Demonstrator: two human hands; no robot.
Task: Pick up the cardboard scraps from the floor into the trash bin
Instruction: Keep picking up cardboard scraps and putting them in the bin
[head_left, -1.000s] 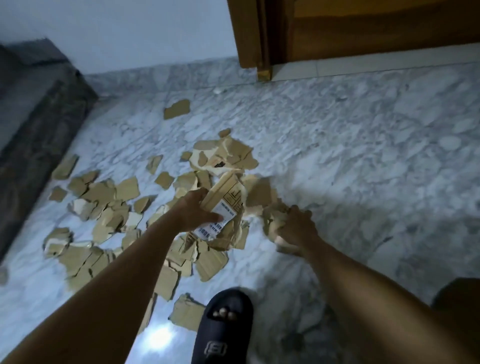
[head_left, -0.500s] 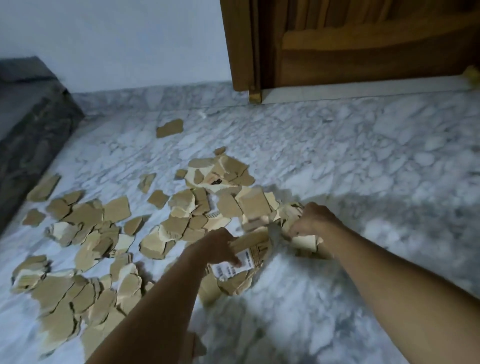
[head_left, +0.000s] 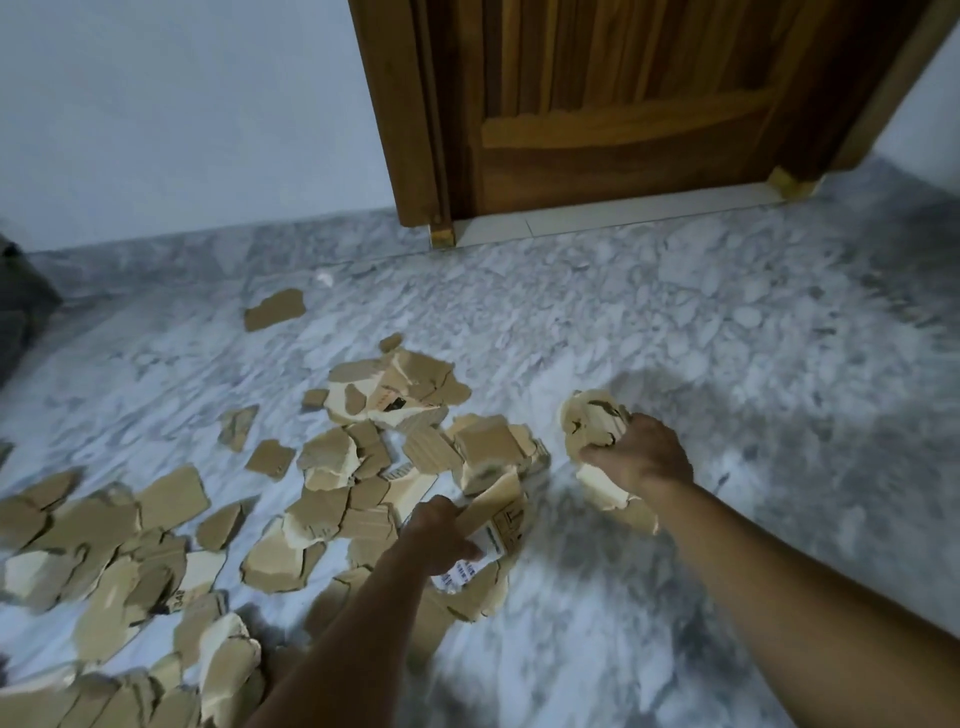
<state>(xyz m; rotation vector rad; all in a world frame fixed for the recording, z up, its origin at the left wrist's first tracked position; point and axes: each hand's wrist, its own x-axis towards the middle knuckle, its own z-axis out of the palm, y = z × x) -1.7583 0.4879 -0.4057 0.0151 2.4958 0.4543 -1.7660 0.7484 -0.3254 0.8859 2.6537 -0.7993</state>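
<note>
Several torn brown cardboard scraps (head_left: 332, 462) lie spread over the grey marble floor (head_left: 701, 322), from the centre to the lower left. My left hand (head_left: 441, 535) is closed on a bunch of scraps, one with a white barcode label (head_left: 462, 571). To its right, my right hand (head_left: 639, 457) grips a wad of pale scraps (head_left: 592, 421), lifted a little off the floor. One lone scrap (head_left: 274, 309) lies farther back near the wall. No trash bin is in view.
A wooden door (head_left: 613, 104) with its frame stands at the back, above a pale threshold strip (head_left: 613, 218). A white wall (head_left: 182, 114) runs along the left rear. A dark stone edge (head_left: 21, 306) shows at the far left.
The view has tilted up, showing more of the door. Both hands have lifted with their scraps, and the right hand has moved right, away from the pile.
</note>
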